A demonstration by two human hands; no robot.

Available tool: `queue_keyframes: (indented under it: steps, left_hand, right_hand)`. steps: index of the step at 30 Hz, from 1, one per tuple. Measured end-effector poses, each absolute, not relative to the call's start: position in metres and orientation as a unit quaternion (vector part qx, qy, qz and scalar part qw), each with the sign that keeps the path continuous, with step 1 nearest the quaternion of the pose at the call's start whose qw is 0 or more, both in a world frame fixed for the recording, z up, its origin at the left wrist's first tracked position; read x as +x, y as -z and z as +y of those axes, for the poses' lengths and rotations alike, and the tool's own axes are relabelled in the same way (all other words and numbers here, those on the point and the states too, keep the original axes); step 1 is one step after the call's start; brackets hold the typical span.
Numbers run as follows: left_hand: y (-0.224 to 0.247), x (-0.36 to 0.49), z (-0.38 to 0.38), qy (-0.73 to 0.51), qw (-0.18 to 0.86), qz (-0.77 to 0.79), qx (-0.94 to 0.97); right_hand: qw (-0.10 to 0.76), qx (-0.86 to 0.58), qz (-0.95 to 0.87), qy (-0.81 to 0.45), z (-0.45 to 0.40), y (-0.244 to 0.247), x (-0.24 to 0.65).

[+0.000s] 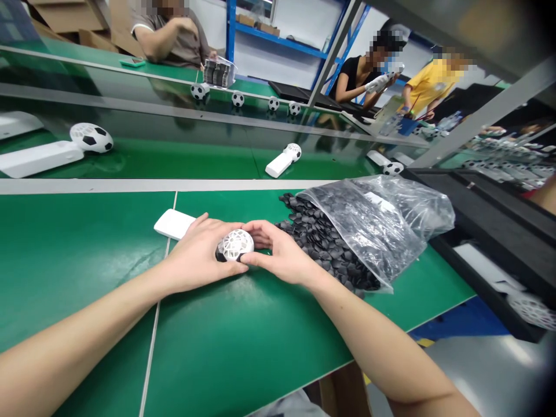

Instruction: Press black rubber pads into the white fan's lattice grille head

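Both my hands cup a white lattice ball (235, 245) on the green workbench (87, 260), with a black patch showing at its lower left. My left hand (200, 255) wraps its left side and top, while the fingers of my right hand (278, 252) press on its right side. Just behind my left hand lies a white fan handle (174, 224), apart from the ball. To the right of my right hand, a clear plastic bag (382, 223) spills several black pentagonal pieces (321, 243) onto the bench.
A raised green belt (174, 159) behind the bench carries white handles and football-patterned fan heads. A black tray (486, 231) with white parts stands at the right. Farther back, several people sit at work, one holding a white fan (382, 78), beneath grey metal frame bars.
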State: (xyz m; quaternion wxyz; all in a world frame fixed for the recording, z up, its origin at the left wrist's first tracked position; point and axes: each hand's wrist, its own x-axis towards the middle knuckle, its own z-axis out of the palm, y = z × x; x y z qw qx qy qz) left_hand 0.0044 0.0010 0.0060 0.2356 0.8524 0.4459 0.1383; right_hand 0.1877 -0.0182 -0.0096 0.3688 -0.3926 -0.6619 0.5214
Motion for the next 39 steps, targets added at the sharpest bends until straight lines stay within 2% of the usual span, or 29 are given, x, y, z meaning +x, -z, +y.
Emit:
queue_keyframes:
  steps: [11,18,21,23,25,28,30,33,36,39]
  left_hand:
    - [-0.002,0.005,0.002,-0.178,0.235,0.421,0.858]
    - [0.0,0.0,0.003,-0.16,0.227,0.383,0.881]
    - [0.004,-0.001,0.004,-0.155,0.201,0.386,0.887]
    - [0.005,-0.001,0.005,-0.157,0.182,0.398,0.885]
    - [0.004,-0.002,0.006,-0.139,0.187,0.389,0.891]
    - [0.002,-0.004,0.003,-0.093,0.218,0.372,0.897]
    - [0.001,-0.002,-0.002,-0.099,0.217,0.414,0.879]
    - [0.001,0.002,-0.008,-0.14,0.226,0.452,0.851]
    - [-0.001,0.001,-0.006,-0.14,0.28,0.41,0.857]
    - [-0.005,-0.006,0.001,-0.123,0.32,0.379,0.86]
  right_hand:
    - [0.358,-0.479,-0.664,-0.448,-0.029,0.01,0.18]
    - [0.345,-0.466,-0.713,-0.396,-0.021,0.012,0.188]
    - [0.291,-0.559,-0.744,-0.222,-0.007,0.007,0.206]
    - [0.212,-0.649,-0.724,-0.098,0.0,0.005,0.217]
    - [0.138,-0.688,-0.71,-0.056,0.004,0.006,0.223]
    - [0.106,-0.684,-0.719,-0.066,0.003,0.008,0.225]
    - [0.12,-0.672,-0.727,-0.07,0.002,0.007,0.224]
    - [0.196,-0.642,-0.736,-0.089,-0.002,0.005,0.223]
    - [0.281,-0.609,-0.72,-0.175,-0.005,0.004,0.221]
    - [0.318,-0.592,-0.68,-0.292,-0.009,0.004,0.216]
